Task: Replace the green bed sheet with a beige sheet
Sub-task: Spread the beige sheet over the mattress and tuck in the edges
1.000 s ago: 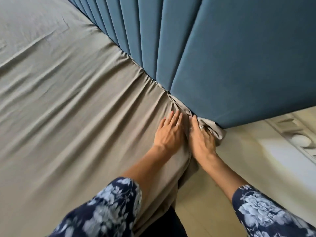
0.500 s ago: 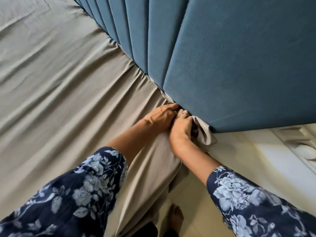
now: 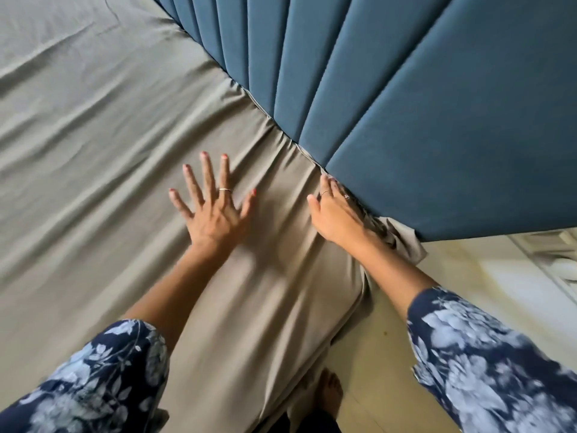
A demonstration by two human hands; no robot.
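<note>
Both hands [image 3: 215, 210] flat on beige sheet [image 3: 93, 151]; rt fingertips [image 3: 331, 185] hidden by headboard [image 3: 437, 120].

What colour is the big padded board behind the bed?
The headboard is dark teal blue, with padded vertical panels. The head view shows it.

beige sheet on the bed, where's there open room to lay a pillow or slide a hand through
Free: the wide stretch of beige sheet left of the left hand, bordered above by the blue headboard; also the strip between the two hands. Crowded: the corner where the right hand lies against the headboard beside a bunched sheet end.
</note>
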